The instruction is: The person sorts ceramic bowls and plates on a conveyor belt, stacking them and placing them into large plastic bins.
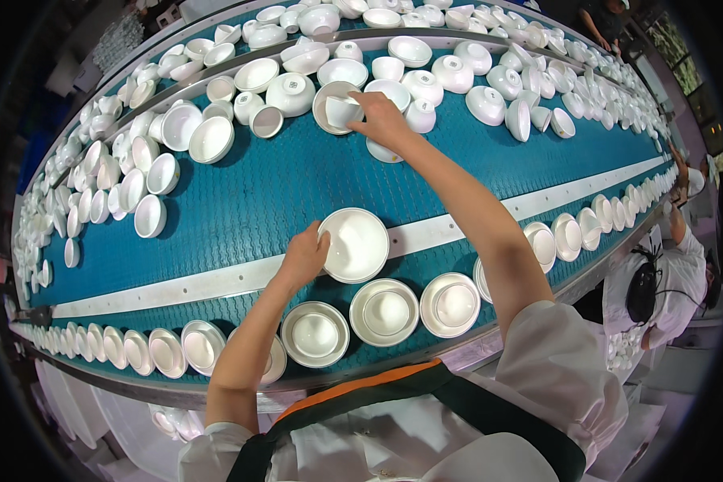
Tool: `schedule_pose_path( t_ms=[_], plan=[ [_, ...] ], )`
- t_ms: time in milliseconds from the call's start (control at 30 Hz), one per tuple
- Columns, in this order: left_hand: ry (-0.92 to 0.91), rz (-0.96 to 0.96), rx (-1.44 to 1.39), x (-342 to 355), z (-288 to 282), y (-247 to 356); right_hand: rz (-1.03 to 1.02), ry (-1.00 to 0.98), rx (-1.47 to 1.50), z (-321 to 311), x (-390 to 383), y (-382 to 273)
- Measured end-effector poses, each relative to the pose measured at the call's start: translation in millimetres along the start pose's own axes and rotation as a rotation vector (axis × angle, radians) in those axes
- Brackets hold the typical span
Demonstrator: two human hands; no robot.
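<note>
My left hand (304,255) grips the rim of a large white bowl (355,243) held over the metal divider strip. Farther up, my right hand (381,122) has its fingers closed on a small white cup (339,112), which is over or inside a wider white bowl (323,98) among loose crockery on the blue belt (273,185). A white bowl (381,151) lies partly hidden under my right hand. On the near belt below my hands sit nested white bowls (384,312) in a row, partly hidden by my forearms.
Loose bowls and cups (289,95) crowd the far side of the belt and a raised belt behind. A metal divider (217,281) runs across. Co-workers in white (659,297) stand at the right; another person (598,24) is at the far top right.
</note>
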State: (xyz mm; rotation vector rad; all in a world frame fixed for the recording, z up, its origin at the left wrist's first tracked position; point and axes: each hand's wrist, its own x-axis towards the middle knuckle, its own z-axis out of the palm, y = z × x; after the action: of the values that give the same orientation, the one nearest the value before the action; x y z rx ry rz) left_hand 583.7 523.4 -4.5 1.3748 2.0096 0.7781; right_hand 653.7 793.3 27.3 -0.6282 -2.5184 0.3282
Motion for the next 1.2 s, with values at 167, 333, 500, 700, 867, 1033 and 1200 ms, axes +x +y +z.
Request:
schedule_pose_path(
  t_ms=[167,333,500,700,867,1033,1200],
  plan=[
    [-0.128,-0.114,-0.380,-4.9,17.0,8.1,0.039,-0.409,0.110,12.1,46.6,19.9],
    [-0.136,-0.183,-0.374,0.6,35.5,38.9,0.119,-0.153,0.305,-29.1,86.1,57.7],
    [-0.109,-0.117,-0.403,11.9,56.8,65.4,0.102,-0.202,-0.124,7.1,90.9,21.9],
    [-0.185,-0.154,-0.714,39.9,105.0,101.9,-0.063,-0.066,-0.024,48.5,64.0,47.5],
    [-0.264,-0.385,-0.770,45.6,97.5,106.9,0.003,-0.151,0.371,-58.7,3.3,39.2],
    [0.033,-0.237,-1.046,53.5,107.6,149.5,0.288,-0.569,0.604,-176.9,-112.0,76.8],
    [0.015,-0.161,-0.784,56.2,152.5,180.9,0.010,-0.304,0.223,-189.5,-144.1,148.4]
  ],
)
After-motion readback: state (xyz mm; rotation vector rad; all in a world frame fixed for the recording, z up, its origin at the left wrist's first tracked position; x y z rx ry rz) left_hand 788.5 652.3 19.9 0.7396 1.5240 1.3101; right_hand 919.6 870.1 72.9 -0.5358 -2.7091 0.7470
